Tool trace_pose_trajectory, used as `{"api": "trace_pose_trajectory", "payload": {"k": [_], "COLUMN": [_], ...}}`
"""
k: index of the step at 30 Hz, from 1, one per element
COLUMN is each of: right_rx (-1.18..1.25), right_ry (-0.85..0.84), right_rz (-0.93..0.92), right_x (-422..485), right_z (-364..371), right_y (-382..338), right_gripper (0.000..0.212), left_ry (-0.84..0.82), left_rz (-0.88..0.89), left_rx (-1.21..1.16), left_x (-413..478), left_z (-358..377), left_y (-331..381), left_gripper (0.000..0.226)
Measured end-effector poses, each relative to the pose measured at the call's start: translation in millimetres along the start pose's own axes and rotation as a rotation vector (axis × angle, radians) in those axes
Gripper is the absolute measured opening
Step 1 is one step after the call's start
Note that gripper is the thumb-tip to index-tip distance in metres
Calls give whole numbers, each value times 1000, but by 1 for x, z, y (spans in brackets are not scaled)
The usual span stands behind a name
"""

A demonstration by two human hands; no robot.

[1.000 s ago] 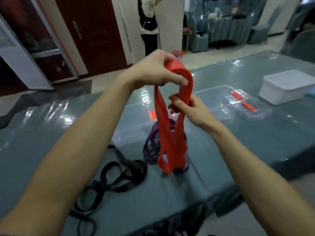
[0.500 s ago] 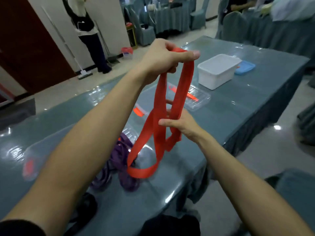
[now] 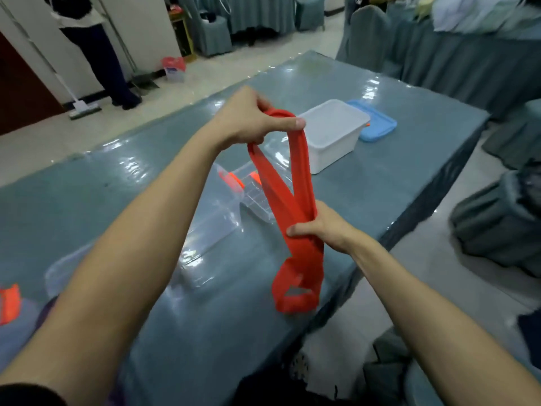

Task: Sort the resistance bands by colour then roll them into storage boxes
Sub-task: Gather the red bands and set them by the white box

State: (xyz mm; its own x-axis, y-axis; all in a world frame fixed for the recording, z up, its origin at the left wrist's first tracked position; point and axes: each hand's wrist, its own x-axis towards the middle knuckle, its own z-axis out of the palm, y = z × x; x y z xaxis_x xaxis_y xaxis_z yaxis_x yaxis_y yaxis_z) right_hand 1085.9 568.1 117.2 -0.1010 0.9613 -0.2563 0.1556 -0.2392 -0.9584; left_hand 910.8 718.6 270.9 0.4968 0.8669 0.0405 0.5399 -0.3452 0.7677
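Observation:
A red resistance band (image 3: 292,206) hangs in folded loops above the table. My left hand (image 3: 248,124) grips its top fold, held high. Lower down, my right hand (image 3: 319,227) grips the gathered strands around their middle. The band's bottom loops (image 3: 295,291) dangle just over the table near its right edge. A white storage box (image 3: 333,136) stands behind the band, with a blue lid (image 3: 377,124) beside it. Clear storage boxes (image 3: 251,194) with orange clips lie under my arms. A bit of purple band shows under my left forearm at the far left.
The table has a shiny blue-grey cover (image 3: 380,177); its right edge drops to the floor near my right arm. A person (image 3: 96,48) stands by the wall at the back left with a mop. Covered chairs (image 3: 497,218) stand to the right.
The view has swung right, so the purple and black bands have left sight. My right hand slid along the red band and the lower loops bunched up shorter.

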Motion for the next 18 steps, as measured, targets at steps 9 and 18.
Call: {"api": "trace_pose_trajectory", "payload": {"k": [9,18], "right_rx": [-205,-379], "right_ry": [6,-191], "right_rz": [-31,-53], "right_x": [70,156], "right_z": [-108,-265], "right_y": [37,27], "right_gripper": [50,59], "left_ry": [53,174], "left_rz": [-100,-423], "left_rx": [-2,-275], "left_x": [78,96], "left_z": [37,116], "left_y": [-10,-74], "left_gripper": [54,52]}}
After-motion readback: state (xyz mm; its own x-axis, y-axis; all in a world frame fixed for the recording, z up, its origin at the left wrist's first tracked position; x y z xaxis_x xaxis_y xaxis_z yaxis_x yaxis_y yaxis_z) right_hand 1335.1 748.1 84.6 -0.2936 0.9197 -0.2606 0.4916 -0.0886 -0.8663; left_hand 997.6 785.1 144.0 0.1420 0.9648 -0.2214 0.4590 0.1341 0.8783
